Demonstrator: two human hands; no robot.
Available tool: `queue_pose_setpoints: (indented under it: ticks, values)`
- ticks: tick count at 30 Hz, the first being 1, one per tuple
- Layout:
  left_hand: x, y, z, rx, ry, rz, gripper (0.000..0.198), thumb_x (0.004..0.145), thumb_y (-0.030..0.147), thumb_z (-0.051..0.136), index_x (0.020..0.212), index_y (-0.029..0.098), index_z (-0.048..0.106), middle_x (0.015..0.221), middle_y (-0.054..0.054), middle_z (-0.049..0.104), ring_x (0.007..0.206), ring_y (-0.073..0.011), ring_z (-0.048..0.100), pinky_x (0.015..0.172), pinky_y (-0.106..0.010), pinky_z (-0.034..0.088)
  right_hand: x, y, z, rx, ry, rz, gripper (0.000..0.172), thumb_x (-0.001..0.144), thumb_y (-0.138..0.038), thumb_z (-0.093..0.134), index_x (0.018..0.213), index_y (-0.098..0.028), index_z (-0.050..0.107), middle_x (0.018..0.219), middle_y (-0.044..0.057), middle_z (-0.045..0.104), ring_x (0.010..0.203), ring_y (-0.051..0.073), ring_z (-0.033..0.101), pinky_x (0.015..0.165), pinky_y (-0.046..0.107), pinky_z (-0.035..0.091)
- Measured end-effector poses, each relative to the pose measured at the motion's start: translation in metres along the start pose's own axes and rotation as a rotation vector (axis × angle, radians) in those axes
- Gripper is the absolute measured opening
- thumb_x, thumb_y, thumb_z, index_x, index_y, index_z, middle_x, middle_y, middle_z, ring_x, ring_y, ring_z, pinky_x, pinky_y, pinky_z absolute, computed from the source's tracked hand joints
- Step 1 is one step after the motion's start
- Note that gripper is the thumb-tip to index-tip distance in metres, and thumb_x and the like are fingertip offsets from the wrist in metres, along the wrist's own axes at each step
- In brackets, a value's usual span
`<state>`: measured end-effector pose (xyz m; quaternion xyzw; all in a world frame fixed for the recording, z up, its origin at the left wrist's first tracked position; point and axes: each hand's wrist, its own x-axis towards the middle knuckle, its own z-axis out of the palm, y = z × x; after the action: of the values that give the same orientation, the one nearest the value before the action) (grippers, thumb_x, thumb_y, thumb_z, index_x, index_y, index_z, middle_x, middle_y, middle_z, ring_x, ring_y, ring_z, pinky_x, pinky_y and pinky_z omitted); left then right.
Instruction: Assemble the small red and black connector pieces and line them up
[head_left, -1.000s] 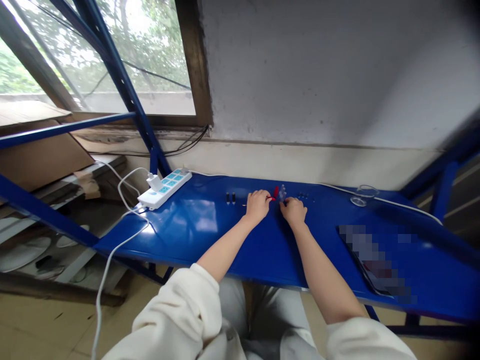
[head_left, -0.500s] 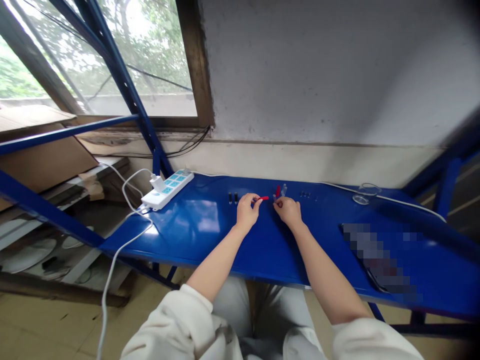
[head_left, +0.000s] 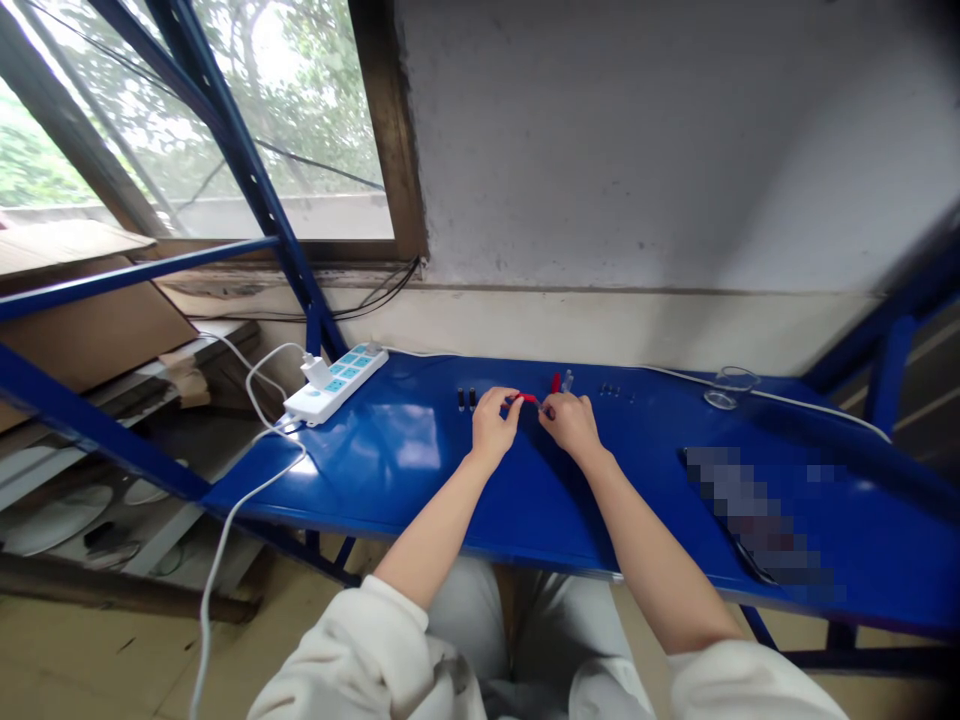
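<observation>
Between the thumb and fingertips of my left hand (head_left: 493, 420) is a small red tube (head_left: 528, 398), lying roughly level and pointing right. My right hand (head_left: 571, 422) pinches a small clear piece (head_left: 543, 407) at the red tube's right end; whether the two touch or fit together I cannot tell. Behind my right hand a second red tube (head_left: 556, 382) and some clear tubes (head_left: 568, 380) stand on the blue table (head_left: 390, 490). Left of my left hand are two small black tubes (head_left: 460, 399) with clear lower ends.
A white power strip (head_left: 337, 384) with a plugged-in charger lies at the table's left. Several tiny clear parts (head_left: 611, 390) are right of my hands. Farther right are a clear round dish (head_left: 721, 399) by a white cable, and a dark flat object (head_left: 750, 520), blurred out.
My right hand has shifted a little left and brought the clear piece up to the red tube's end. My left hand has stayed almost in place, still pinching the red tube.
</observation>
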<state>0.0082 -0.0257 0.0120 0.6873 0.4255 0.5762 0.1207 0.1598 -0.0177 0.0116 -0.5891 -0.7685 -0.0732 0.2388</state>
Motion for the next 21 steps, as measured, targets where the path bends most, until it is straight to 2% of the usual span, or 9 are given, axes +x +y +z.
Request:
queue_pose_setpoints:
  ticks: [3,6,9,12,16,21]
  values:
    - [-0.0012,0.0018,-0.0008,-0.007,-0.037,0.05,0.022,0.083,0.026,0.046,0.096,0.018,0.061,0.091,-0.006,0.061,0.081,-0.0137,0.056,0.077,-0.029,0.046,0.0,-0.0002,0.0007,-0.017,0.016,-0.01,0.013,0.075,-0.02,0.045,0.068,-0.016,0.055,0.07,0.004,0.06,0.069,0.016,0.05,0.063,0.028,0.021]
    - [-0.0045,0.001,0.0002,0.031,-0.178,0.076,0.028,0.083,0.025,0.044,0.107,0.02,0.058,0.093,-0.005,0.062,0.087,-0.0149,0.056,0.081,-0.031,0.046,0.0,-0.0003,0.0017,-0.012,0.044,-0.003,0.013,0.076,-0.021,0.045,0.067,-0.016,0.054,0.069,0.004,0.06,0.069,0.016,0.05,0.062,0.028,0.021]
    - [-0.0075,-0.0018,0.0025,0.06,-0.311,0.064,0.034,0.083,0.024,0.044,0.115,0.023,0.053,0.089,-0.003,0.064,0.085,-0.0148,0.056,0.078,-0.03,0.047,0.0,0.0003,0.0021,0.001,0.058,0.022,0.015,0.076,-0.023,0.046,0.066,-0.016,0.054,0.068,0.004,0.059,0.069,0.016,0.05,0.062,0.028,0.021]
    - [-0.0074,-0.0036,0.0041,0.059,-0.292,0.032,0.032,0.082,0.023,0.045,0.113,0.023,0.055,0.09,-0.003,0.064,0.083,-0.0143,0.057,0.077,-0.029,0.047,0.0,0.0006,0.002,0.038,0.054,0.025,0.015,0.077,-0.024,0.045,0.068,-0.017,0.055,0.067,0.003,0.058,0.068,0.016,0.05,0.061,0.027,0.022]
    - [-0.0045,-0.0036,0.0045,0.036,-0.219,-0.055,0.019,0.081,0.026,0.048,0.093,0.02,0.061,0.084,-0.003,0.063,0.072,-0.012,0.056,0.071,-0.026,0.047,0.0005,-0.0013,0.0029,0.077,0.052,-0.023,0.014,0.077,-0.024,0.046,0.074,-0.017,0.057,0.068,0.002,0.058,0.068,0.015,0.05,0.061,0.027,0.022]
    - [-0.0037,-0.005,0.0055,0.009,-0.257,-0.125,0.013,0.078,0.027,0.051,0.085,0.019,0.059,0.077,-0.001,0.062,0.063,-0.0096,0.054,0.063,-0.023,0.045,0.0004,-0.0029,0.0047,0.082,0.028,-0.04,0.014,0.077,-0.023,0.045,0.074,-0.018,0.058,0.069,0.002,0.057,0.068,0.015,0.05,0.063,0.028,0.025]
